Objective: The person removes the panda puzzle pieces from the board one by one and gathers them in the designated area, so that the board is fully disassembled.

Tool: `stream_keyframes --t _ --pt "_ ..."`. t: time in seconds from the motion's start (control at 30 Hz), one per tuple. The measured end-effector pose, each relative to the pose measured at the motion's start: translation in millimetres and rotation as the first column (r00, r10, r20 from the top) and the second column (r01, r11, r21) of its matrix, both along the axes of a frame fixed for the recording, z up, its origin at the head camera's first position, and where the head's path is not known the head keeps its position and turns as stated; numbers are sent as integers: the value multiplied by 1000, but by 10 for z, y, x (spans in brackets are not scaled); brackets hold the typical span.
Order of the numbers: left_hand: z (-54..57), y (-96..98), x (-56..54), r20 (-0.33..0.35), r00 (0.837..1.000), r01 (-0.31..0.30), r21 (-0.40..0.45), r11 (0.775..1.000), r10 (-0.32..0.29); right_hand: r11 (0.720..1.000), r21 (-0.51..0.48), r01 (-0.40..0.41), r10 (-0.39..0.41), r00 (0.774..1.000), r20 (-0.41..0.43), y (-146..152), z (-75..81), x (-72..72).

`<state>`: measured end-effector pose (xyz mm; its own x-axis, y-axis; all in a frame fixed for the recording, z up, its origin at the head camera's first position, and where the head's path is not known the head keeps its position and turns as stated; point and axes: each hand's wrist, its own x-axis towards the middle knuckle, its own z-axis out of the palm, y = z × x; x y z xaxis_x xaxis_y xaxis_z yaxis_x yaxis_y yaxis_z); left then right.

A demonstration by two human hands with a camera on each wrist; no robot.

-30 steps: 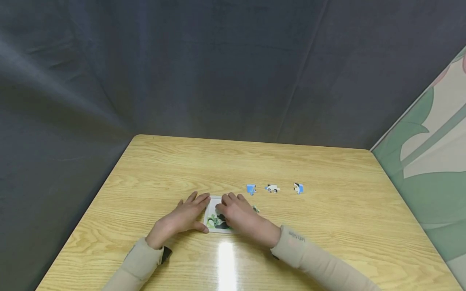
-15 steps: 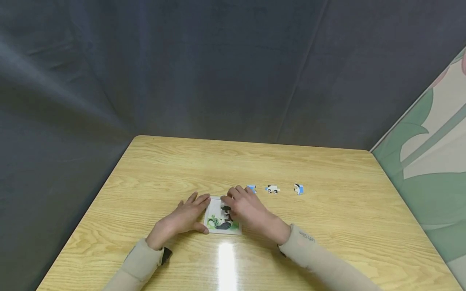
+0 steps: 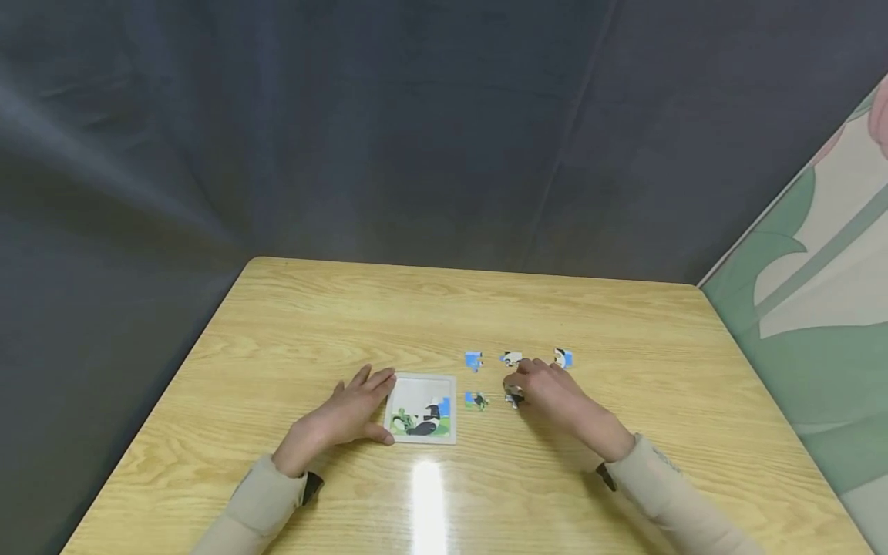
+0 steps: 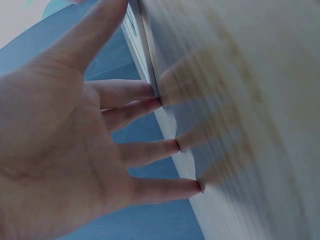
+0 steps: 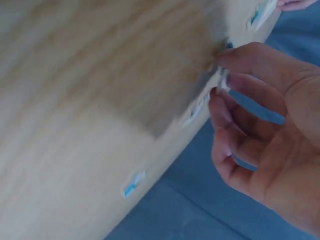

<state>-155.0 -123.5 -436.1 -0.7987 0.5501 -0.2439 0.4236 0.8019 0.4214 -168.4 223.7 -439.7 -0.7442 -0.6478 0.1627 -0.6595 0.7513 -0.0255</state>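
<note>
A white square puzzle tray [image 3: 420, 378] lies on the table, with joined jigsaw pieces [image 3: 422, 422] of a panda picture along its near side and right. My left hand [image 3: 347, 412] rests at the tray's left edge, fingers straight, thumb at the near corner. In the left wrist view its fingertips [image 4: 187, 185] touch down beside the frame. Right of the tray, my right hand [image 3: 555, 395] pinches a black-and-white puzzle piece [image 3: 513, 395] at the tabletop. The right wrist view shows that piece [image 5: 223, 80] between thumb and fingers, partly hidden.
Behind the right hand lie a blue piece [image 3: 473, 360], a panda-face piece [image 3: 511, 358] and a blue-and-white piece [image 3: 563, 358]. A green piece [image 3: 476, 401] sits between tray and hand. The wooden table [image 3: 333, 316] meets a dark curtain [image 3: 416, 154] at the back.
My right hand has moved from over the tray to the table on its right, carrying the black-and-white puzzle piece. The left hand has stayed at the tray. The head view has shifted slightly.
</note>
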Motion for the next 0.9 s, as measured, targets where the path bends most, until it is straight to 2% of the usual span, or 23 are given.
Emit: stream_keyframes --t 0.2,0.33,0.57,0.7,0.9 --pt "-26 -12 15 -5 1000 9 14 1000 -9 999 39 36 -40 995 89 85 44 -24" --pt "-33 -9 5 -4 1000 4 12 1000 -4 998 50 39 -44 993 109 91 56 -31" --pt "-39 -8 -7 -6 1000 -1 9 1000 1 993 83 86 -97 986 136 78 80 -34" --pt "-39 -7 -9 -3 1000 2 2 1000 -2 997 29 75 -78 993 94 69 115 -20" --pt "-25 -6 -5 1 1000 -7 7 1000 7 992 -125 -29 26 999 -26 -137 176 -38"
